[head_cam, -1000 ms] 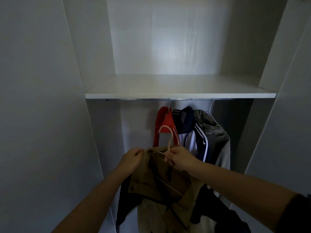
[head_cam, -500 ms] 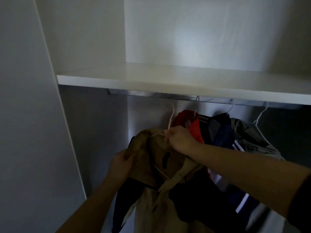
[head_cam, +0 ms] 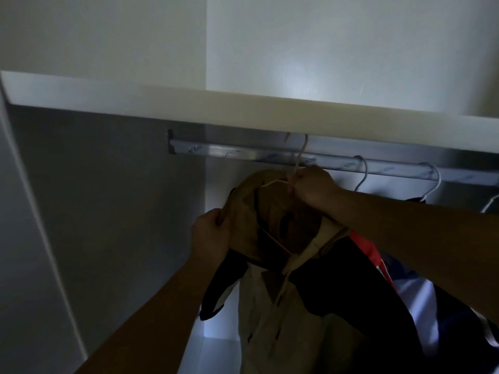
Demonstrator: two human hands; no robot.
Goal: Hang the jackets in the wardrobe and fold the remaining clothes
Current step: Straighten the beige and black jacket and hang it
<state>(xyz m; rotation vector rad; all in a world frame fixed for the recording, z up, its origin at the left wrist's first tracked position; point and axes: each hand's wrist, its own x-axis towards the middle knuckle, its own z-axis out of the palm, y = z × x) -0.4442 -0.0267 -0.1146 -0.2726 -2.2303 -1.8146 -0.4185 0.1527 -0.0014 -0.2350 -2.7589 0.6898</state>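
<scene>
The right hand (head_cam: pixel 313 188) is closed round the neck of the pale hanger (head_cam: pixel 299 160), just below its hook. The left hand (head_cam: pixel 213 233), at 7 o'clock from it, grips the shoulder of the tan jacket (head_cam: pixel 270 211), which hangs below both hands. The rail (head_cam: pixel 243 153) runs left to right at 12 o'clock, nearest the right hand. The hook crosses it, but the shelf (head_cam: pixel 189 103) hides whether it has caught. Hung jackets (head_cam: pixel 413 295) sit at 4 o'clock.

Tan-and-navy jacket (head_cam: pixel 272 306) — pale pink hanger (head_cam: pixel 298 160) — silver rail (head_cam: pixel 243 153), white shelf (head_cam: pixel 162 103)
</scene>
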